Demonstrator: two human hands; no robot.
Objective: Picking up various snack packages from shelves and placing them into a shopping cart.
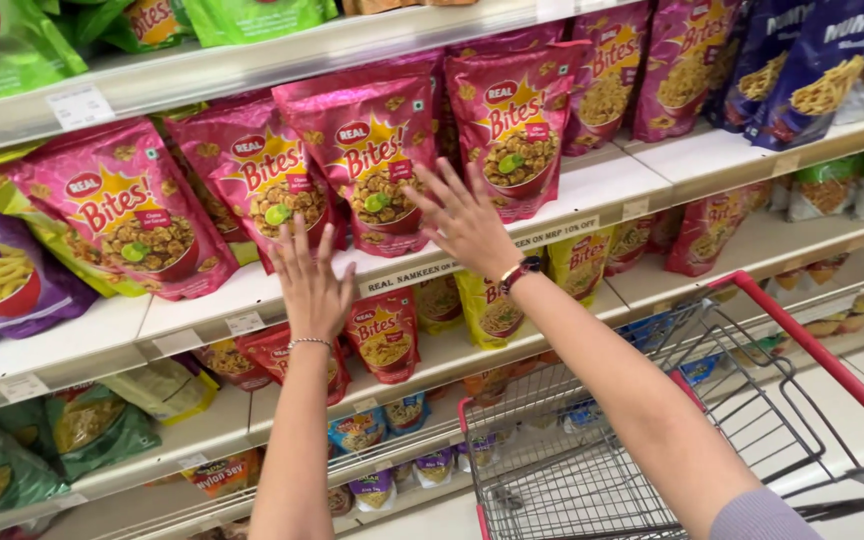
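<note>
- Head view, nearest first: a wire shopping cart [592, 470] with red trim stands low at the right, its handle [822, 350] running up toward the shelves; the right forearm crosses above its basket.
- Right hand [467, 225] is spread wide, fingers apart and gripping nothing; a dark-strapped watch [520, 272] sits on the wrist; the fingertips are at the lower edge of a pink snack pouch [377, 165], though whether they touch it I cannot tell.
- Left hand [312, 285] is likewise loose and flat, fingers together and pointing up, with a thin bracelet [309, 343] on the wrist; it is raised before the shelf edge [252, 295], just below a second pink pouch [267, 180].
- Both pouches stand upright in a row on the middle shelf, leaning on each other, between another pink pouch at the left [127, 215] and one at the right [512, 125].
- To take one cleanly, I judge it best to close both palms on the sides of a single pouch and lift it straight out; pulling by the base could tip its neighbours forward.
- Farther off: green bags [12, 45] on the top shelf, dark blue bags [802, 70] at the upper right, smaller yellow packs [492, 310] on the shelf below.
</note>
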